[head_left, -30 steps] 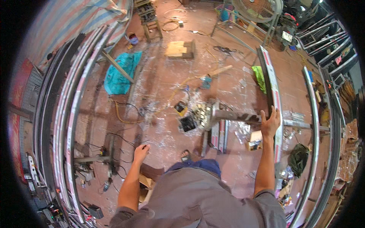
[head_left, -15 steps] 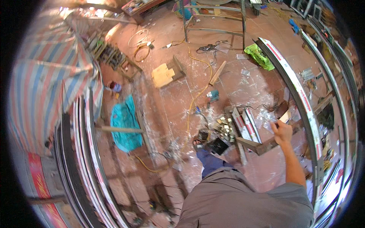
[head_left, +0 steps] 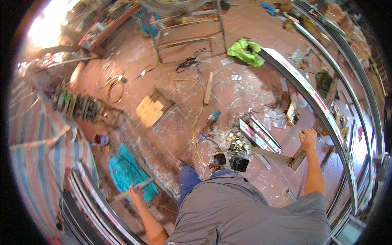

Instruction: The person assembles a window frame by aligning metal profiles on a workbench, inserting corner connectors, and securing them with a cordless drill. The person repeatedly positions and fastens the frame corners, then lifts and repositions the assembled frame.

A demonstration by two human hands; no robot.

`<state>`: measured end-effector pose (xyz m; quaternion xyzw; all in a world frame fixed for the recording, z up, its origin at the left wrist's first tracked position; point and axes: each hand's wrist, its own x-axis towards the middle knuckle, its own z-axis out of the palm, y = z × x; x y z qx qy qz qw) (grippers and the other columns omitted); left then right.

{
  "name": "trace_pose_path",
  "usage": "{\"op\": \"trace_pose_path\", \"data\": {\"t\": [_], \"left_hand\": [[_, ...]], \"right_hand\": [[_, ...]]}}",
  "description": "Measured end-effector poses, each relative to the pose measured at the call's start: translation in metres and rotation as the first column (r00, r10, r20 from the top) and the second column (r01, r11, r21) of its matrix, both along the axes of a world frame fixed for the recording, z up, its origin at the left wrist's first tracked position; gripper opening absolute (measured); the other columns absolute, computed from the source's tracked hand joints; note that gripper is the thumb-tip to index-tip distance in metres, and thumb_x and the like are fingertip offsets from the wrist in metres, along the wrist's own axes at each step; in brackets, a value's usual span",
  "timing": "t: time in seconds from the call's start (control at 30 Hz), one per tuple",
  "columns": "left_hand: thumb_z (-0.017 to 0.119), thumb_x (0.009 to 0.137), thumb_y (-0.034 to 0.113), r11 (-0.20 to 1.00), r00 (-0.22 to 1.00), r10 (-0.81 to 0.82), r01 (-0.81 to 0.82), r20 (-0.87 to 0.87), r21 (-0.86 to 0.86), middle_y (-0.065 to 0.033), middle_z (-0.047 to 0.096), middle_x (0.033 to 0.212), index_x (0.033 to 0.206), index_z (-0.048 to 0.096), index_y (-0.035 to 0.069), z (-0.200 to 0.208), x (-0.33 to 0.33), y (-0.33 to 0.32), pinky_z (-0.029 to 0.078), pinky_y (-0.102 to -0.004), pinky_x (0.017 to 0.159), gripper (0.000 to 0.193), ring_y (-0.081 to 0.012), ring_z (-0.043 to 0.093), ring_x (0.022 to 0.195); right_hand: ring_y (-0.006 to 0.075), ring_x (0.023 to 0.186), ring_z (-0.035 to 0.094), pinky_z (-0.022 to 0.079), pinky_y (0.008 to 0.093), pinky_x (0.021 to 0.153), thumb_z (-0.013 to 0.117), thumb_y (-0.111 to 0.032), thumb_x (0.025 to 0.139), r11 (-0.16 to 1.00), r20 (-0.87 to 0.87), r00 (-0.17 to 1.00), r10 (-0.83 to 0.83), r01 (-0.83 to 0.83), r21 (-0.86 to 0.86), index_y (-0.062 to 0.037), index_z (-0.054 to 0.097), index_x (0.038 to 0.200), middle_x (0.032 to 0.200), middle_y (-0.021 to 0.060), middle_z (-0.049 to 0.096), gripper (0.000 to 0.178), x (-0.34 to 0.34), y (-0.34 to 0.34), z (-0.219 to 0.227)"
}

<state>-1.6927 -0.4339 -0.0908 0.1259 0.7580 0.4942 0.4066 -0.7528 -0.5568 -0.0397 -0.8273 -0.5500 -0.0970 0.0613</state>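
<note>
My right hand (head_left: 308, 139) hangs to the right of my body with its fingers curled in. Nothing shows in it. It is over a wooden beam (head_left: 299, 157) and left of a long, film-wrapped metal profile (head_left: 322, 104). Low on the left, my left hand (head_left: 136, 194) has its fingers loosely apart and holds nothing visible. It overlaps a wooden stick (head_left: 121, 197) and the edge of a teal bag (head_left: 127, 168). Ahead of my feet, a pile of small pale blocks (head_left: 238, 143) lies beside short red-and-white profile pieces (head_left: 261, 134).
A teal power drill (head_left: 212, 117) and a yellow cord (head_left: 195, 134) lie on the tiled floor. Further off are a cardboard piece (head_left: 149, 111), a wooden strip (head_left: 208, 88), a green bag (head_left: 247, 52) and a metal stand (head_left: 188, 41). Bundled profiles (head_left: 92, 204) and a striped tarp (head_left: 45, 151) flank the left.
My left hand has come into view at the lower left. The view has turned and shifted, and a foot shows further left. My right hand stays low on the right with curled fingers.
</note>
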Motion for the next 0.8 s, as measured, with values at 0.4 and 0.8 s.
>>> {"op": "trace_pose_path", "data": {"t": [0.4, 0.8], "left_hand": [[0.071, 0.099, 0.029, 0.369, 0.428, -0.902, 0.835, 0.059, -0.408, -0.0066, 0.061, 0.075, 0.087, 0.066, 0.009, -0.104, -0.045, 0.270, 0.051, -0.0429, 0.053, 0.025, -0.0240, 0.063, 0.064], [0.070, 0.100, 0.029, 0.289, 0.301, -0.953, 0.887, -0.023, -0.361, -0.0064, 0.061, 0.075, 0.090, 0.068, 0.006, -0.089, 0.149, 0.679, 0.050, -0.0417, 0.054, 0.025, -0.0221, 0.062, 0.064]], "right_hand": [[0.0174, 0.064, 0.058, 0.048, 0.0381, 0.063, 0.071, -0.025, 0.098, 0.190, -0.997, 0.068, -0.038, 0.980, 0.059, -0.0016, 0.073, 0.089, 0.068, 0.0020, 0.064, 0.025, -0.296, 0.192, -0.178], [0.0161, 0.073, 0.070, 0.056, 0.0301, 0.068, 0.066, -0.034, 0.105, -0.004, -0.901, -0.015, 0.433, 1.000, -0.018, -0.0082, 0.068, 0.103, 0.088, 0.0053, 0.073, 0.026, -0.236, 0.480, -0.046]]}}
